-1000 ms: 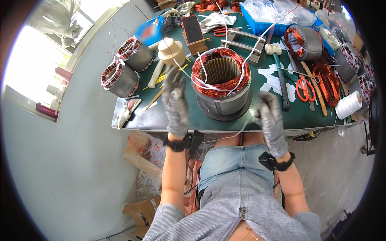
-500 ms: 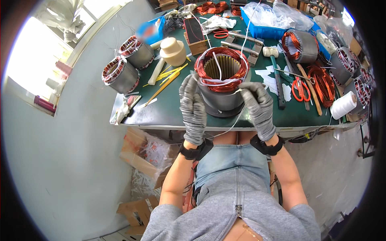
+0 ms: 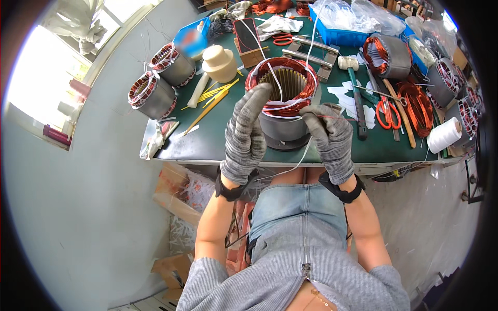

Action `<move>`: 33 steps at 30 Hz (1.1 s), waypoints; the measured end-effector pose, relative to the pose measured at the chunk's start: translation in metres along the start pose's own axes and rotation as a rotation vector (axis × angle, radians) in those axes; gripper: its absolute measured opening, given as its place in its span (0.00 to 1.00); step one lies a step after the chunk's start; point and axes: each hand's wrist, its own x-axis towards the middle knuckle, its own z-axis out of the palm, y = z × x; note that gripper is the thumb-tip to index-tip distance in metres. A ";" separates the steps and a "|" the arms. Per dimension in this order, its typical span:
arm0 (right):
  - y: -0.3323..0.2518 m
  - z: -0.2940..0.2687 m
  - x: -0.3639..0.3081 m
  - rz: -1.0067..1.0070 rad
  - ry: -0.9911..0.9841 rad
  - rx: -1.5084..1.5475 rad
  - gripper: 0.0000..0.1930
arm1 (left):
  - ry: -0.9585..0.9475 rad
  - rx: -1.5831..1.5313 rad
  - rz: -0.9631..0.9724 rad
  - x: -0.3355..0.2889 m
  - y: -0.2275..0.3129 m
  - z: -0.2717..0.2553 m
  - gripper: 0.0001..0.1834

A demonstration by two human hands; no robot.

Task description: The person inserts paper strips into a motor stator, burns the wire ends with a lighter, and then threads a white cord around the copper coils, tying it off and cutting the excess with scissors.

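Observation:
A motor stator (image 3: 282,125), a grey cylinder with red-brown copper windings (image 3: 254,78) round its top, stands upright near the table's front edge. White sleeving (image 3: 274,78) rises out of its bore. My gloved left hand (image 3: 246,136) is raised at the stator's left front, fingers stretched upward and nothing visible in them. At the right front of the windings, my gloved right hand (image 3: 332,142) is closed in a pinch. A thin reddish copper wire (image 3: 340,118) sticks out rightward from its fingers. A loose white cord (image 3: 303,155) hangs below that hand; its upper end is hidden.
Other stators (image 3: 153,96) stand at the left, and one more (image 3: 397,58) lies at the right. A mallet (image 3: 355,93), red-handled scissors (image 3: 388,115), a copper coil (image 3: 416,111) and a white thread spool (image 3: 444,135) lie rightward. A cream block (image 3: 219,65) and yellow strips (image 3: 212,96) lie leftward.
My left hand has risen, its fingertips now in front of the windings' left side. My right hand has shifted slightly, and a reddish wire now shows from its fingers. The view has tilted slightly.

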 end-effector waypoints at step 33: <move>0.038 -0.038 0.021 0.409 0.010 0.490 0.08 | -0.285 0.174 0.012 0.024 -0.004 0.042 0.14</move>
